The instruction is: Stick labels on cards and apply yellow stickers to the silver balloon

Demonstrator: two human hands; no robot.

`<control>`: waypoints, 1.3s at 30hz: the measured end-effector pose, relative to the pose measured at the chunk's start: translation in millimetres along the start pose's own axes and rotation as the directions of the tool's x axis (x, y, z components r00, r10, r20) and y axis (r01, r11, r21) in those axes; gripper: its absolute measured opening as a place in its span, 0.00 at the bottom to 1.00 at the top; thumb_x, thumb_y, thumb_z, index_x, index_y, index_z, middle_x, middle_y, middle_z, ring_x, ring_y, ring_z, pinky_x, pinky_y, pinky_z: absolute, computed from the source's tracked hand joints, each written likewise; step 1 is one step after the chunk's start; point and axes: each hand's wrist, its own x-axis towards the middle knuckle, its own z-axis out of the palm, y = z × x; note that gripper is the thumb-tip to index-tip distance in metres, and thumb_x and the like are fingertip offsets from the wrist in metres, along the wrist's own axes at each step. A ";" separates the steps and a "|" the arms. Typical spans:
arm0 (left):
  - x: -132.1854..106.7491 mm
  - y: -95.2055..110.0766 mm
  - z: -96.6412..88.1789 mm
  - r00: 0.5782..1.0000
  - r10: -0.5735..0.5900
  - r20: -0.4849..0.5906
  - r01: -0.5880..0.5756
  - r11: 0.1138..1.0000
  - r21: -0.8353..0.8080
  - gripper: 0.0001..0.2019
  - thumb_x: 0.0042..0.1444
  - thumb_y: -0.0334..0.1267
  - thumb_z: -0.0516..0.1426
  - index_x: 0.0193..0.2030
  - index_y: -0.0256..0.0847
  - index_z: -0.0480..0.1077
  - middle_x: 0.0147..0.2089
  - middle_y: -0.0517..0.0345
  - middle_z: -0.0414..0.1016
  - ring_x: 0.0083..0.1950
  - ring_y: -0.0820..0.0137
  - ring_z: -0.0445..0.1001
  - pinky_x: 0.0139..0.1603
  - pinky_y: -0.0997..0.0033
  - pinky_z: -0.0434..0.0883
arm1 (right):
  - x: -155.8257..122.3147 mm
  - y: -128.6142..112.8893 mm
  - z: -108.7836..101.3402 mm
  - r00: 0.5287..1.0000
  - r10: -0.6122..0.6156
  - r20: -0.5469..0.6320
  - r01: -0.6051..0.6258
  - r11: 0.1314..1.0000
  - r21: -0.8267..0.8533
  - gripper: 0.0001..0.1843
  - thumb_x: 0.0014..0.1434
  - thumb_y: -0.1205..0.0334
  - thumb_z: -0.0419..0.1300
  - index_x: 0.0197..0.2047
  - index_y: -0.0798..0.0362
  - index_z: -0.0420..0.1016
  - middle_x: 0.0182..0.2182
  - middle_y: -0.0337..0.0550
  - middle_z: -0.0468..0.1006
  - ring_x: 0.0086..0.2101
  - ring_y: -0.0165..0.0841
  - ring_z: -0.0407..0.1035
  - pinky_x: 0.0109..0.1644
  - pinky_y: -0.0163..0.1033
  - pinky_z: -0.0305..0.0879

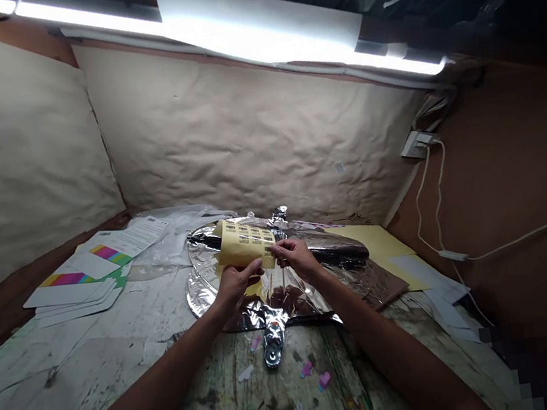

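The left hand (240, 280) holds the yellow sheet (239, 246) by its bottom edge, thumb on top, maybe to keep it steady. The right hand (295, 256) has its finger and thumb close together in a pinch at the sheet's right edge, and I cannot tell if a small label is between them. The sheet is up in front of the person, over the shiny silver foil (200, 299) that lies flat on the worktop (150, 382). It bends in a curve, perhaps so its edge is easy to get at. The foil is spread out in the middle, maybe so both hands can reach it. The white cards (74, 295) sit off to the left, perhaps to be out of the way, and the light tube (87, 15) hangs above, likely to help the person see. Now the counting: two hands, one yellow sheet held up, one light tube, and two foil tabs, one at the near end (274, 339) and one at the far end. Two bright purple bits (306, 369) lie near the foil. The cards and the little black-printed labels overlap or are too small to count.
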 end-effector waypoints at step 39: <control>-1.8 0.5 2.0 0.918 0.395 -0.045 -0.354 0.863 0.361 0.18 0.50 0.48 0.63 0.41 0.36 0.77 0.40 0.49 0.81 0.38 0.62 0.78 0.38 0.68 0.73 | -26.0 -22.3 20.7 0.946 -0.322 0.029 0.284 0.787 -0.548 0.11 0.56 0.56 0.63 0.36 0.55 0.82 0.30 0.44 0.82 0.29 0.35 0.75 0.33 0.36 0.68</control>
